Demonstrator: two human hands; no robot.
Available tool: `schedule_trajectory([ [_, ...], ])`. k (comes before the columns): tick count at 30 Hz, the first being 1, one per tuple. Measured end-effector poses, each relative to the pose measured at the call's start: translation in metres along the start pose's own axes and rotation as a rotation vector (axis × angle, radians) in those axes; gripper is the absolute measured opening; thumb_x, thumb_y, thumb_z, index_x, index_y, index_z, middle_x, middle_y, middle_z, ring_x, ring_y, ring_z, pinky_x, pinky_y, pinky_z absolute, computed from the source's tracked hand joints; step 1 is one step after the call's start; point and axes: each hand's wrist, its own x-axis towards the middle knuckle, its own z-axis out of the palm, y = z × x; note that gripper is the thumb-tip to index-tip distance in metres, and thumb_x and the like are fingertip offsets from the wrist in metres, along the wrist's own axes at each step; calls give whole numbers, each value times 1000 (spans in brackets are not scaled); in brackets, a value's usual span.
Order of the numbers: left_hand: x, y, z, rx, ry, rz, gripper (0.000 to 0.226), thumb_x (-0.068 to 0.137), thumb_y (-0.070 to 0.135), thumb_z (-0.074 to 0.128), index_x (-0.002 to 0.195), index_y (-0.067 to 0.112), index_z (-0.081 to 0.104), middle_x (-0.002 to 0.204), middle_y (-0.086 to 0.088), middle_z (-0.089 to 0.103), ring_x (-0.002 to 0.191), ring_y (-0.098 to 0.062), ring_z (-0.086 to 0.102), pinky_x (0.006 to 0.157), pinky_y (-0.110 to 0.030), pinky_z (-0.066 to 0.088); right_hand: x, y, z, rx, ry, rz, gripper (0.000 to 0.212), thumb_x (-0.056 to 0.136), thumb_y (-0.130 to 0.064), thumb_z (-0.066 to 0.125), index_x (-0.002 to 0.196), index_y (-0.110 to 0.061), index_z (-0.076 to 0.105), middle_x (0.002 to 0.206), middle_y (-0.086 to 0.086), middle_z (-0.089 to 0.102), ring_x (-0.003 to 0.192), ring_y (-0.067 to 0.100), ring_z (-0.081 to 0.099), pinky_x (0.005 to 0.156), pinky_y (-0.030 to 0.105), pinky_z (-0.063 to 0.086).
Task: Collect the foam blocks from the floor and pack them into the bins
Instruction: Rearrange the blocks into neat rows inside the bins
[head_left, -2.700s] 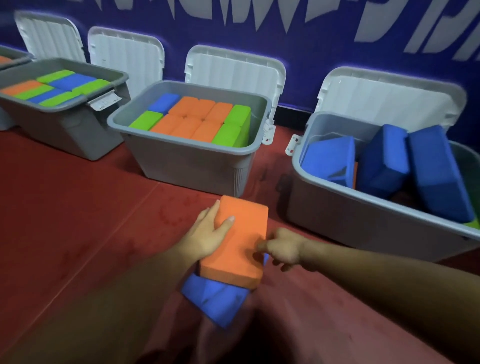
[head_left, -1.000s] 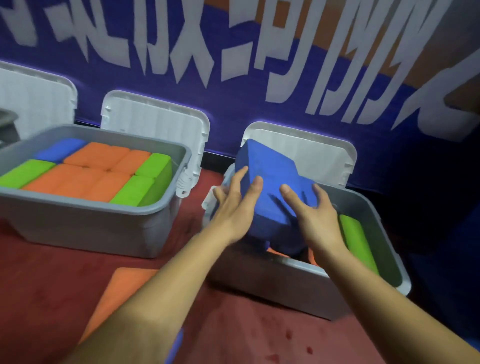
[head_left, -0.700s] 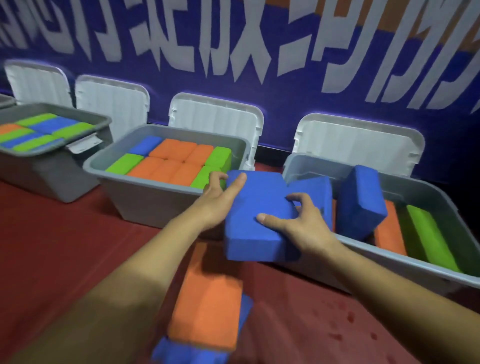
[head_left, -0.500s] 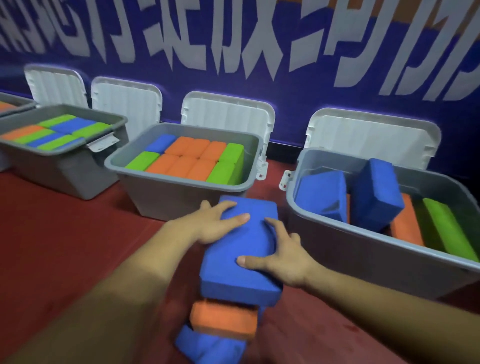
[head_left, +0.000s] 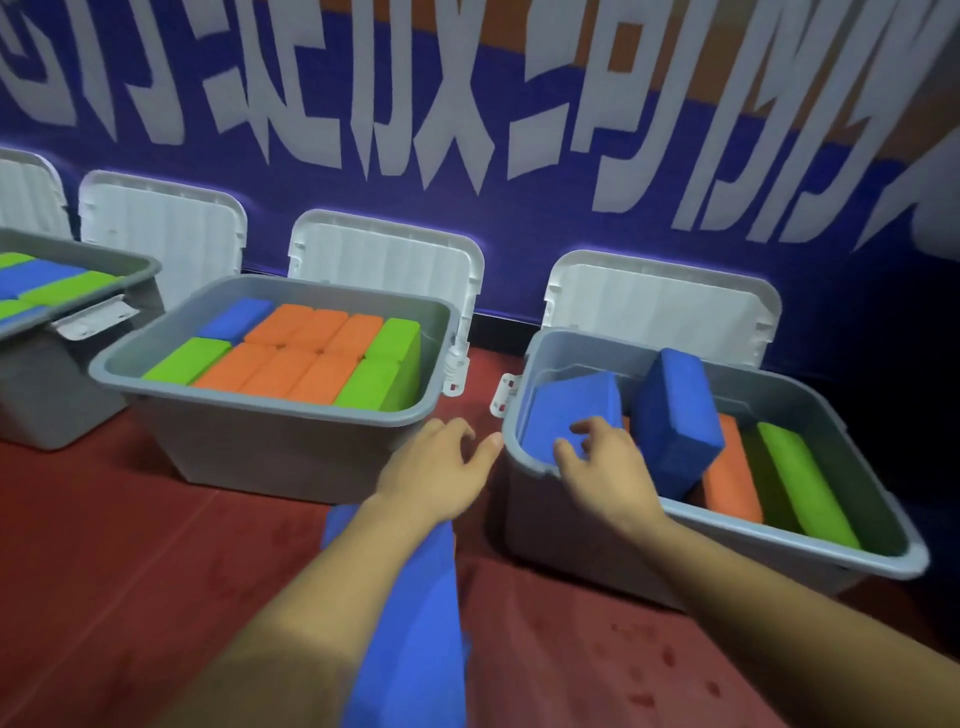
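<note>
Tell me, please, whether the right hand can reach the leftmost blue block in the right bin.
Probably yes: the right hand is over the bin rim, fingers at the blue block, and the lid stands open.

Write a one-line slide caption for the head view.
Right hand reaches for a tilted blue block in a part-filled bin; open left hand hovers beside it.

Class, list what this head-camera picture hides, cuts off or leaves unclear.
Head view:
- Floor blue block: left forearm covers much of it.
- Leftmost bin: cut by the left edge.
- Right hand: grip on the leaning blue block unclear.
</note>
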Motion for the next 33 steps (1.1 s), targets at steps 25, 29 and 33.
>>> schedule_trajectory([
  [25, 27, 44, 30, 68, 222, 109, 90, 81, 79, 7, 151, 35, 41, 143, 5, 48, 135, -20, 43, 112, -41, 29, 77, 38, -32, 350, 86, 284, 71, 98, -21, 41, 163, -28, 14, 149, 9, 47, 110, 34, 53, 86, 40, 43],
  [29, 26, 45, 2, -250, 230, 71, 86, 84, 80, 24, 156, 33, 33, 155, 0, 38, 144, -21, 37, 117, -43, 33, 45, -3, -51, 324, 117, 78, 50, 91, -32, 36, 141, -36, 39, 119, 13, 55, 104, 34, 53, 82, 42, 40],
  [33, 17, 26, -38, -519, 191, 7, 100, 74, 86, 38, 160, 39, 16, 166, 3, 23, 152, -14, 23, 124, -38, 21, -12, -48, -46, 395, -37, -152, 49, 98, -19, 39, 147, -28, 46, 125, -13, 59, 90, 10, 56, 78, 23, 41],
])
